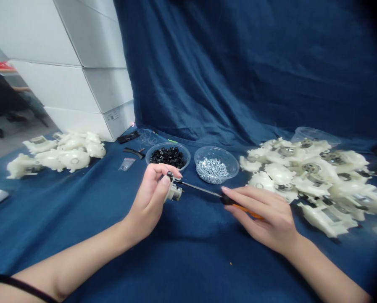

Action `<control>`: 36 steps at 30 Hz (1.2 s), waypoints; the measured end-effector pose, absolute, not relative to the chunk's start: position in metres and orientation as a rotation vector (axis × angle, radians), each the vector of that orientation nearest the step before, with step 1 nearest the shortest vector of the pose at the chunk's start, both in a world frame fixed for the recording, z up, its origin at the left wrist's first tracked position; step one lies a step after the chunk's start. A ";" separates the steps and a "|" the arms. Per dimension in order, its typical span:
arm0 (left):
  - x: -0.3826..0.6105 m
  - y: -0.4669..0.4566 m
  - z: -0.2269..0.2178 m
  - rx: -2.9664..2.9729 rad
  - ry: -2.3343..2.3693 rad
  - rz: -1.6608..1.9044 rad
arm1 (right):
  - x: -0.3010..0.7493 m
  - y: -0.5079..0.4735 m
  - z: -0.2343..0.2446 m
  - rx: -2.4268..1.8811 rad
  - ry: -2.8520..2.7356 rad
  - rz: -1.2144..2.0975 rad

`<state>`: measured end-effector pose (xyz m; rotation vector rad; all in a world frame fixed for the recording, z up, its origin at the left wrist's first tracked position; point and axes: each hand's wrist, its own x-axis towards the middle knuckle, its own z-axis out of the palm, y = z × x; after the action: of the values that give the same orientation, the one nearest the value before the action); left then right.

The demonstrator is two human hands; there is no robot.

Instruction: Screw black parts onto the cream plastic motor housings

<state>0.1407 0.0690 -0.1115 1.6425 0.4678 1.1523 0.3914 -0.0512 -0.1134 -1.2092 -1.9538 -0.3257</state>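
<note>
Blue cloth covers the worktop and hangs as a backdrop behind it. Near the middle stand two clear plastic bowls side by side: one with small black parts, one with silvery screws. Neither lies between the hands; both sit just beyond them. To the right is a big heap of whitish plastic housings with metal parts showing, and a clear tub behind it. A smaller heap of like housings lies far left, before stacked white boxes. The lowest box bears a label, too small to read. A little clear bag and some black strips lie near the bowls.

The left hand is closed around a small whitish motor part with a black top, held above the cloth in front of the bowl of black parts. The right hand grips a screwdriver with a black and orange handle, its thin shaft lying nearly level and its tip at the part's black top.
</note>
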 end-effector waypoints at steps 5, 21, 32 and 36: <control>0.140 0.072 -0.112 1.709 0.464 1.161 | 0.391 -0.052 -0.114 -1.204 -1.958 -0.272; 0.136 0.076 -0.113 1.768 0.441 1.136 | 0.385 -0.049 -0.116 -1.240 -1.869 0.129; 0.142 0.071 -0.108 1.638 0.619 1.042 | 0.386 -0.049 -0.116 -1.324 -1.818 -0.108; 0.141 0.070 -0.110 1.646 0.568 1.040 | 0.389 -0.053 -0.109 -1.296 -1.837 -0.218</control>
<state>0.1411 0.0704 -0.1098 1.6463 0.5683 1.0402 0.3891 -0.0534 -0.1088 -1.2965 -1.8374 -0.2175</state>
